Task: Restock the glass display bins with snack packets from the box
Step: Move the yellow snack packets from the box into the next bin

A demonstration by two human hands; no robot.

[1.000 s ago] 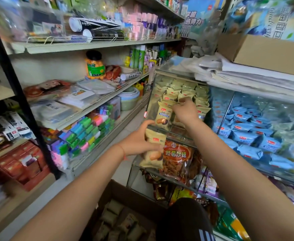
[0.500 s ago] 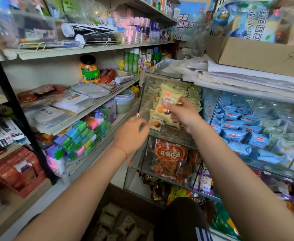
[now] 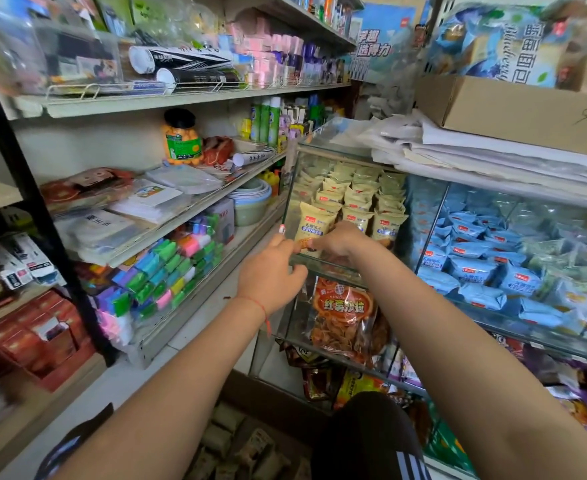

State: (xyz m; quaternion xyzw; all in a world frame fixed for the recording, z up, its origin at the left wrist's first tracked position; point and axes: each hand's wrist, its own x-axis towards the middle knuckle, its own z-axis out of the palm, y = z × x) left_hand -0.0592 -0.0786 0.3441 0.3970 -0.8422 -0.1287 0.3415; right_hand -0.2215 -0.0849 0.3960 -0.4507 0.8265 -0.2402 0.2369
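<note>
A yellow snack packet (image 3: 314,225) stands upright at the front left of the glass display bin (image 3: 323,264), ahead of rows of the same packets (image 3: 358,195). My right hand (image 3: 342,242) pinches its lower edge from the right. My left hand (image 3: 271,275) has its curled fingers over the bin's front rim at the packet's lower left corner, with the thumb along the glass. The cardboard box (image 3: 247,400) sits on the floor below my arms, with several wrapped packets (image 3: 250,448) inside.
The neighbouring glass bin holds blue packets (image 3: 472,271). A lower bin holds orange sweet-potato bags (image 3: 342,313). Metal shelves (image 3: 167,98) of toiletries, erasers and stationery run along the left. Stacked paper (image 3: 493,157) and a carton (image 3: 520,109) lie on top of the bins.
My right hand has lowered the yellow packet from mid-air into the bin's front row. My left hand has risen to the bin's rim and met the packet.
</note>
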